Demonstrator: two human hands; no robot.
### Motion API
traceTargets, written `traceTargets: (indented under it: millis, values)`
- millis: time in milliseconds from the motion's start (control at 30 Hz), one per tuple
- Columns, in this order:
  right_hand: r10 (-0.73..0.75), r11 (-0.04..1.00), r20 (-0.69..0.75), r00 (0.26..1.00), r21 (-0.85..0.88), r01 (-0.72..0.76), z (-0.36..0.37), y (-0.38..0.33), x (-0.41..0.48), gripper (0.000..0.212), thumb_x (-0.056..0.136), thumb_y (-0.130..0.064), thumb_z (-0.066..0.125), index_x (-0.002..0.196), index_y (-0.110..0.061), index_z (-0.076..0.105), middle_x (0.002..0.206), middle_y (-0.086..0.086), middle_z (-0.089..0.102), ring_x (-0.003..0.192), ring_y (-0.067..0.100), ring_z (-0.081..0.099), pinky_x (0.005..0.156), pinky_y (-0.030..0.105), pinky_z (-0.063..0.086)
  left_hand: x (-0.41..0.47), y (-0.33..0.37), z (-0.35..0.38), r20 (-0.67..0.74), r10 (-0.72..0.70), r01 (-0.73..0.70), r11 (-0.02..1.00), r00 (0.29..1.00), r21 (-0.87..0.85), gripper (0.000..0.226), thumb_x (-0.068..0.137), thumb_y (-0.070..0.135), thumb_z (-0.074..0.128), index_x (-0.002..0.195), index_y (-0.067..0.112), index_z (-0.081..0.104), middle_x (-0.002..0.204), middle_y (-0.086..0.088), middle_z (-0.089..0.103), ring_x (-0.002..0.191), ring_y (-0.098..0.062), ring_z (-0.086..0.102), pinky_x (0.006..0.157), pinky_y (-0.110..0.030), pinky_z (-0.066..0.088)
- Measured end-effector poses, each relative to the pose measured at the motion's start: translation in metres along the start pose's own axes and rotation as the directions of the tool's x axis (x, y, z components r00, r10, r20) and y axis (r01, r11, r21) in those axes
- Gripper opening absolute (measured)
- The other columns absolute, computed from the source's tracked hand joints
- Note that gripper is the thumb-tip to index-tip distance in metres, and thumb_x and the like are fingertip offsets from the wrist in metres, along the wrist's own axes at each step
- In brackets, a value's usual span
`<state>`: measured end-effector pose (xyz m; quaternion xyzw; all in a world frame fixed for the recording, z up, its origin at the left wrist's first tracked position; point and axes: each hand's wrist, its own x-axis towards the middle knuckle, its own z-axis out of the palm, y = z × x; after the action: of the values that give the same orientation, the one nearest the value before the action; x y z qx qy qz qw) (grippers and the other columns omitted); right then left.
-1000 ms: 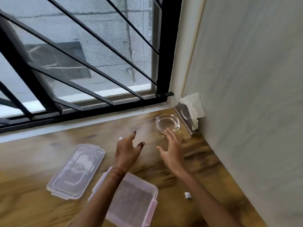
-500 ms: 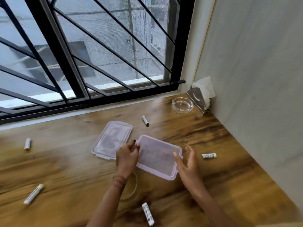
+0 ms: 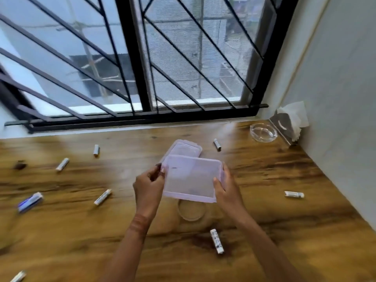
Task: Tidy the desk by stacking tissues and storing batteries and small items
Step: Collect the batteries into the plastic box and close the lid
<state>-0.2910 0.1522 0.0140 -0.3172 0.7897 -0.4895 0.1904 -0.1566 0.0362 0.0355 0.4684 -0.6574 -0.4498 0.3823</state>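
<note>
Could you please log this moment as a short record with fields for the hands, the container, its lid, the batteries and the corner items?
left hand: grips the left edge of the plastic container
right hand: grips the container's right edge
container: translucent, held up over the desk, looks empty
lid: lies flat on the desk, just beyond the container
batteries: scattered loose, e.g.; none stored
corner items: glass ashtray beside tissue holder
</note>
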Motion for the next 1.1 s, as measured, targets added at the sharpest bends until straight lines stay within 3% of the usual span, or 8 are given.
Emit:
traceTargets:
  millis: [67,200,400,567,800,900,1000,1100]
  values:
    - [-0.059,0.998,0.053,0.997,-0.013,0.059,0.027,-0.013,-0.002,0.046,0.097,-0.014,0.040,0.142,-0.010,0.028,0.138,0.011,0.044,0.122,0.025,0.046,0.100,0.045,0.043,-0.002,-0.014,-0.031,-0.059,-0.044,0.042,0.999,0.997,-0.031,0.033,0.085,0.027,0.065,0.113,0.010,0.066,0.105,-0.001,0.070,0.090,-0.009,0.064,0.078,-0.026,0.052]
    - [-0.104,0.987,0.220,0.970,-0.099,0.128,0.074,-0.028,-0.011,0.052,0.099,-0.017,0.036,0.147,-0.012,0.016,0.153,0.002,0.023,0.139,0.017,0.025,0.109,0.022,0.020,-0.010,-0.043,-0.084,-0.159,-0.110,0.106,0.994,0.981,-0.035,0.031,0.084,0.012,0.065,0.113,0.001,0.065,0.103,-0.003,0.068,0.066,0.018,0.058,0.068,-0.004,0.048]
    - [-0.100,0.983,0.296,0.950,-0.116,0.140,0.121,-0.034,-0.032,0.050,0.097,-0.011,0.040,0.144,-0.011,0.023,0.146,0.008,0.038,0.129,0.023,0.039,0.088,0.014,0.026,-0.029,-0.069,-0.126,-0.212,-0.202,0.196,0.979,0.956,-0.047,0.033,0.086,0.011,0.063,0.117,0.000,0.062,0.108,-0.010,0.068,0.088,-0.010,0.060,0.080,-0.023,0.047]
    - [-0.055,0.985,0.327,0.944,-0.139,0.105,0.134,-0.029,-0.046,0.052,0.098,-0.015,0.038,0.146,-0.013,0.018,0.150,0.006,0.031,0.135,0.021,0.032,0.102,0.021,0.025,-0.035,-0.087,-0.137,-0.195,-0.254,0.245,0.967,0.947,-0.067,0.036,0.087,0.014,0.063,0.120,0.002,0.060,0.111,-0.009,0.068,0.093,-0.014,0.063,0.083,-0.027,0.051]
    - [-0.062,0.993,0.308,0.949,-0.080,0.091,0.133,-0.033,-0.052,0.057,0.097,-0.025,0.044,0.146,-0.011,0.019,0.149,0.007,0.033,0.135,0.020,0.033,0.104,0.021,0.024,-0.036,-0.092,-0.139,-0.180,-0.232,0.220,0.972,0.956,-0.086,0.035,0.086,0.013,0.063,0.120,0.002,0.060,0.105,-0.001,0.066,0.090,-0.012,0.061,0.071,-0.018,0.049]
    - [-0.096,0.990,0.195,0.976,-0.078,0.113,0.117,-0.032,-0.057,0.072,0.088,-0.039,0.055,0.144,-0.006,0.025,0.145,0.011,0.038,0.132,0.024,0.039,0.109,0.036,0.033,-0.035,-0.093,-0.142,-0.237,-0.242,0.225,0.969,0.941,-0.098,0.041,0.086,0.021,0.064,0.122,0.002,0.059,0.116,-0.008,0.066,0.102,-0.018,0.062,0.091,-0.034,0.051]
    - [-0.180,0.945,-0.002,0.984,-0.278,0.172,0.086,-0.016,-0.063,0.054,0.084,-0.032,0.063,0.129,-0.006,0.050,0.125,0.011,0.057,0.116,0.027,0.052,0.097,0.031,0.039,-0.034,-0.096,-0.152,-0.296,-0.251,0.229,0.967,0.922,-0.109,0.043,0.085,0.027,0.064,0.122,0.005,0.059,0.118,-0.008,0.066,0.107,-0.021,0.062,0.097,-0.042,0.049]
    - [-0.164,0.880,-0.097,0.982,-0.463,0.102,0.051,0.007,-0.075,0.037,0.078,-0.032,0.070,0.107,-0.011,0.063,0.104,0.005,0.059,0.100,0.022,0.053,0.083,0.031,0.044,-0.037,-0.097,-0.163,-0.315,-0.203,0.199,0.979,0.927,-0.044,0.038,0.086,0.023,0.064,0.120,0.007,0.061,0.112,-0.007,0.068,0.101,-0.018,0.063,0.095,-0.035,0.048]
